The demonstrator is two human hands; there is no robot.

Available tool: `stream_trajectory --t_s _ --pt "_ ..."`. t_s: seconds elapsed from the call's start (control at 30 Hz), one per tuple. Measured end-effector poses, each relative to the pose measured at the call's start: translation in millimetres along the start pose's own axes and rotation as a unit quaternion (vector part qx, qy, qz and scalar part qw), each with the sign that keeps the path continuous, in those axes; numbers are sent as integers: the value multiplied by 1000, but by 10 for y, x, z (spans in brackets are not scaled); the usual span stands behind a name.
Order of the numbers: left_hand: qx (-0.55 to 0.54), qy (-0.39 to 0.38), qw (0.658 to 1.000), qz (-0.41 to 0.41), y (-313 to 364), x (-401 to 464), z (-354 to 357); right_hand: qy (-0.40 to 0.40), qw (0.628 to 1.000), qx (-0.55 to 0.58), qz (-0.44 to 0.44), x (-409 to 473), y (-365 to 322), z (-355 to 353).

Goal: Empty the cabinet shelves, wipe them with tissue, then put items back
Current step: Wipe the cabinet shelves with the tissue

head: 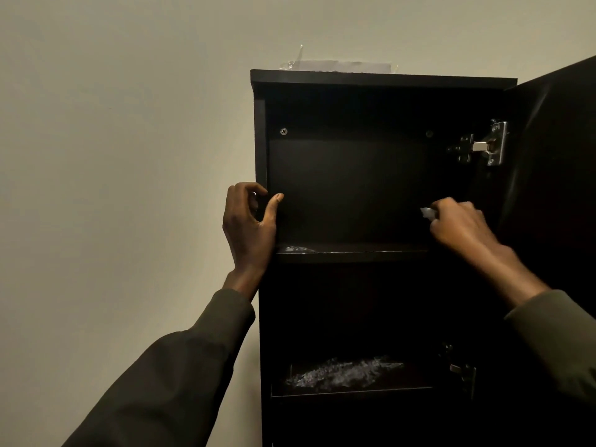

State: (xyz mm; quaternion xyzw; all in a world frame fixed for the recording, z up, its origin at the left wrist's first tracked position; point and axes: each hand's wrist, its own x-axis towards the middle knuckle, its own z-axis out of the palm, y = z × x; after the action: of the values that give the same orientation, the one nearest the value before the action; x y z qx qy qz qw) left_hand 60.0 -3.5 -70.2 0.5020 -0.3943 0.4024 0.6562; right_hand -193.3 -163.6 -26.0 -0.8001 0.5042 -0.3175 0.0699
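Head view: the top shelf (351, 253) of the tall black wooden cabinet (383, 79) is emptied; a small white tissue (428, 213) is gripped in the closed right hand (461, 227), while the cabinet's edge is held by the half-open left hand (250, 217). Wiping and restocking are judged outstanding.

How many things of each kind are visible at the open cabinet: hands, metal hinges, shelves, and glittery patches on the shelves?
Hands: 2, left hand and right hand
Metal hinges: 2, upper hinge and lower hinge
Shelves: 2, upper shelf and lower shelf
Glittery patches: 2, small patch and large patch
Total: 8
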Motion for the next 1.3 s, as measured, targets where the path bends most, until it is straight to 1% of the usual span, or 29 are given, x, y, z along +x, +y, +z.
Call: stream_trajectory --t_s 0.03,0.1,0.17,0.3,0.43,0.53,0.6,0.73,0.83,0.97,1.07,1.13,1.17,1.2,1.3 --pt "-1 0 1000 -1 0 2 1 -10 1000 -26 -12 -21 -10 30" --pt "2 -1 1000 2 -2 2 -4 -35 999 -37 -13 -68 -19 95" --pt "3 -1 1000 4 -4 1 -9 -56 998 -27 0 -82 -9 170" --pt "-3 -4 1000 9 3 7 -15 -68 997 -8 35 -72 -26 225" --pt "-3 -7 1000 13 -16 11 -15 -86 995 16 46 -48 -194 319" --pt "-8 -10 1000 14 -26 15 -6 -80 997 -5 6 -121 -479 486" --pt "-8 -14 1000 17 -26 14 -3 -93 995 -2 -32 -215 -714 583" --pt "-14 -28 999 8 -53 16 7 -179 973 60 -131 -421 -1181 698" --pt "-25 -54 998 6 -47 30 -11 -230 949 121 -180 -547 -1506 750" --pt "-48 -95 994 -2 -26 84 -80 -277 917 209 -195 -542 -1684 831" --pt "-62 -124 990 -10 -38 119 -133 -296 877 329 -190 -412 -1547 736" --pt "-61 -130 990 -9 -47 139 -152 -323 848 380 -178 -299 -1413 575" --pt "-59 -130 990 -9 -44 147 -153 -322 844 395 -167 -239 -1347 494" --pt "-58 -131 990 -10 -36 150 -154 -308 847 403 -158 -184 -1290 434" --pt "-58 -127 990 -14 -23 137 -148 -225 884 391 -122 -32 -1199 387"
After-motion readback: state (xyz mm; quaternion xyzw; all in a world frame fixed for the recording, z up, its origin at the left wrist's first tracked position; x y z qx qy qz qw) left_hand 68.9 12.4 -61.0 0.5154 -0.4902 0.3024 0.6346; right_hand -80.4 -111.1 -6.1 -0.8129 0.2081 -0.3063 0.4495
